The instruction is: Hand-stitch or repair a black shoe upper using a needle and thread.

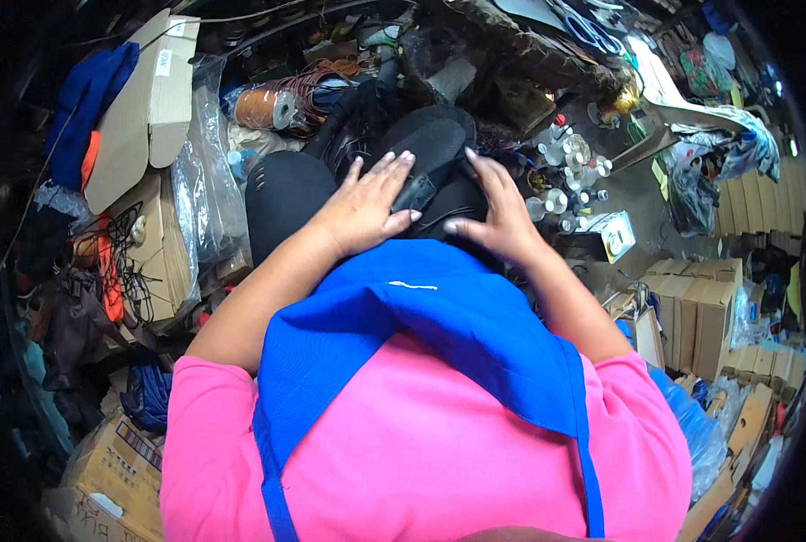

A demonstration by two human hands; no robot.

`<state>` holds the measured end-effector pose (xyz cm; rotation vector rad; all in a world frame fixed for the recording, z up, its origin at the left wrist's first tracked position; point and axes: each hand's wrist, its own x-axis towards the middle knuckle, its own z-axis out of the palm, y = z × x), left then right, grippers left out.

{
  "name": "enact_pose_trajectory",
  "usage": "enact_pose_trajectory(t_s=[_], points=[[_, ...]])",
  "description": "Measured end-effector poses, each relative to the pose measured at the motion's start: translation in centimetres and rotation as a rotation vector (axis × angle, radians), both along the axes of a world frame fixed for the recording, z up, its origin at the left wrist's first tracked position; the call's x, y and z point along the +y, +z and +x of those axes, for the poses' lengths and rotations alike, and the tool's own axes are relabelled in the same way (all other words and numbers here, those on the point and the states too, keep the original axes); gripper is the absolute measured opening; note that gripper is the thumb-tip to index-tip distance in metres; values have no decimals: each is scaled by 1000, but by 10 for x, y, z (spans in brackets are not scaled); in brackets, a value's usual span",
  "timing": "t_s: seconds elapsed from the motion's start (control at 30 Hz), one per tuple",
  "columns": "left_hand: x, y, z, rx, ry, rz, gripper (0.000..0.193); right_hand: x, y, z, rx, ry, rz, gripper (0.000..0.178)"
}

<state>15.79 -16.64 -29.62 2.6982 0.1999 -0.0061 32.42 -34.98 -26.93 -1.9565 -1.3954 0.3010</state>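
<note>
A black shoe-like piece point(428, 140) with an oval, sole-shaped top lies over my lap between my hands; its near end merges with dark cloth, so its exact kind is unclear. My left hand point(367, 203) rests palm down beside it, fingers stretched, fingertips at its left edge. On its other side, my right hand point(504, 210) is open, with thumb and forefinger apart and the fingertips near the black piece. A small dark glossy part point(414, 193) shows between the two hands. My black-clad knee point(287, 194) is left of them, and a blue apron point(439, 289) covers my front.
At the left stand a cardboard sheet point(136, 126), clear plastic wrap point(213, 172) and tangled black cords point(136, 262). A spool of orange thread point(265, 108) lies ahead. Several small bottles point(570, 176) are grouped at the right, with stacked cardboard boxes point(692, 307) nearer me.
</note>
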Motion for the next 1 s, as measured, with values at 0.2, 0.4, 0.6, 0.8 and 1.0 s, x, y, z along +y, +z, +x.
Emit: enact_pose_trajectory(t_s=[0.2,0.4,0.6,0.8,1.0], points=[[-15,7,5,-141,123,-140,80,-41,-12,7,-109,-13,-50,23],[-23,8,3,-136,124,90,83,-109,-16,107,17,-547,-316,20],[-31,11,1,-8,106,12,97,-43,26,71,47,-402,-41,46],[-49,3,4,-14,204,-51,93,40,8,23,285,-329,-272,70],[-57,-10,1,-35,279,-88,91,58,-14,35,490,-212,-196,56]])
